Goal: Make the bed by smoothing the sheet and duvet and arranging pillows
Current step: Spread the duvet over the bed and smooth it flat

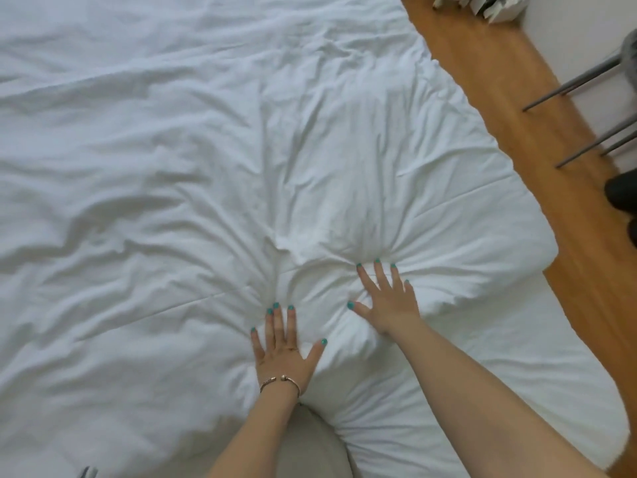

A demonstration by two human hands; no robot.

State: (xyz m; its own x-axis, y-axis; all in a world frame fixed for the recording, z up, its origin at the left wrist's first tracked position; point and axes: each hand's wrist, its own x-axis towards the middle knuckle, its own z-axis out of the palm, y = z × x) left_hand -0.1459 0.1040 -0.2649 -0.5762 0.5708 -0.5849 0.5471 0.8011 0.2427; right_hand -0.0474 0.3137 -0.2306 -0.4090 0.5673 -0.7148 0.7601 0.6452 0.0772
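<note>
A white, heavily creased duvet (206, 167) covers nearly the whole bed. My left hand (284, 350), with a bracelet at the wrist, presses flat on it near the lower middle, fingers straight and spread. My right hand (386, 298) presses flat a little further up and to the right, fingers fanned out. Folds radiate from both palms. The duvet's corner (537, 243) ends at the right, and the white sheet (517, 339) shows below it. No pillow is in view.
A strip of wooden floor (517, 98) runs along the bed's right side. Grey metal chair legs (579, 81) stand at the far right beside a dark object (620, 194). Clutter lies at the top right (489, 5). My grey-clad knee (310, 443) rests at the bottom.
</note>
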